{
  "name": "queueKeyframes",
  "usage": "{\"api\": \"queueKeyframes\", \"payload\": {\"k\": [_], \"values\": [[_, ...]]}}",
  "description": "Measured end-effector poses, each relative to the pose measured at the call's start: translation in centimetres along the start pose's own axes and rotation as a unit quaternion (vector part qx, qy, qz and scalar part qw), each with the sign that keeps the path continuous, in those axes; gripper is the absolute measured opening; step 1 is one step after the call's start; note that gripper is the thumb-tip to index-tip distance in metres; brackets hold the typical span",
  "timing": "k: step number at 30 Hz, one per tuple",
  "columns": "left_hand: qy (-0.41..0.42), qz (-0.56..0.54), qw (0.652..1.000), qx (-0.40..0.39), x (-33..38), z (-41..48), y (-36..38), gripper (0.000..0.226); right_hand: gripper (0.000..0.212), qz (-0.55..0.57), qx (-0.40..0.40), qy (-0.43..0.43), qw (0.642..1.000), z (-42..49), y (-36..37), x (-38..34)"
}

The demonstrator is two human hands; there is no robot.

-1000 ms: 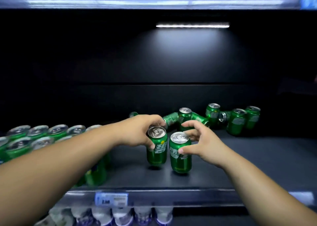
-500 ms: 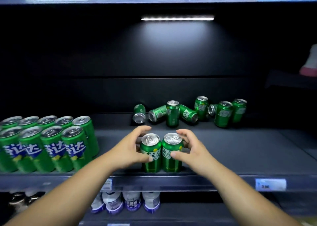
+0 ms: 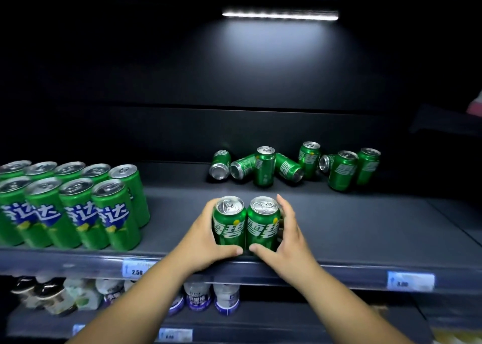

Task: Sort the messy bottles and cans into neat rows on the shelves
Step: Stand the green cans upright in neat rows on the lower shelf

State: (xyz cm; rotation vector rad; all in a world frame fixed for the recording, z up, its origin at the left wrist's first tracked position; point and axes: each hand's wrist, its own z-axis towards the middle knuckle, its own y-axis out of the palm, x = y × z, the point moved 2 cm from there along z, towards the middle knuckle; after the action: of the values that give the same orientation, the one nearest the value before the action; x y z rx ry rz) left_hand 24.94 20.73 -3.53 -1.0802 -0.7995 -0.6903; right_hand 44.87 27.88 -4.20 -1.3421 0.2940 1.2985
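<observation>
2 upright green cans stand touching side by side at the shelf (image 3: pixel 339 229) front edge. The left hand (image 3: pixel 200 244) cups the left can (image 3: pixel 229 222); the right hand (image 3: pixel 284 242) cups the right can (image 3: pixel 263 223), fingers curled partly closed against each. Behind them, the toppled cans (image 3: pixel 289 165) lie along the back edge, nearer the right hand.

Far-left tall cans (image 3: pixel 10 213) cut by left edge; lower-shelf bottles (image 3: pixel 198 295) blurred, tops hidden; right price tag (image 3: pixel 410 281) unreadable.
</observation>
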Motion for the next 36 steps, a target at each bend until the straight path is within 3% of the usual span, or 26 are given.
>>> {"api": "queueKeyframes", "payload": {"k": [7,17,22,27,32,36], "values": [[0.037,0.057,0.997,0.028,0.0,-1.0,0.0,0.108,0.105,0.006,-0.019,-0.007,1.000,-0.1,-0.2,0.2],[0.043,0.051,0.997,0.038,0.1,-0.8,-0.2,0.095,0.102,0.015,-0.031,-0.016,0.999,0.2,-0.2,0.6],[0.058,-0.018,0.998,0.019,0.3,-0.8,-0.6,0.075,0.081,0.157,-0.035,-0.011,0.987,0.8,-0.4,1.0],[-0.002,-0.115,0.987,0.112,0.1,2.2,-3.2,0.057,0.064,0.248,0.021,0.022,0.968,4.3,-2.8,0.2],[-0.068,-0.062,0.984,0.154,0.1,7.1,-4.9,0.040,0.052,0.201,0.056,0.027,0.978,9.0,-3.9,0.2],[-0.104,0.018,0.982,0.154,-2.0,11.2,-5.2,0.044,0.054,0.161,0.049,0.046,0.985,12.4,-2.8,0.8]]}}
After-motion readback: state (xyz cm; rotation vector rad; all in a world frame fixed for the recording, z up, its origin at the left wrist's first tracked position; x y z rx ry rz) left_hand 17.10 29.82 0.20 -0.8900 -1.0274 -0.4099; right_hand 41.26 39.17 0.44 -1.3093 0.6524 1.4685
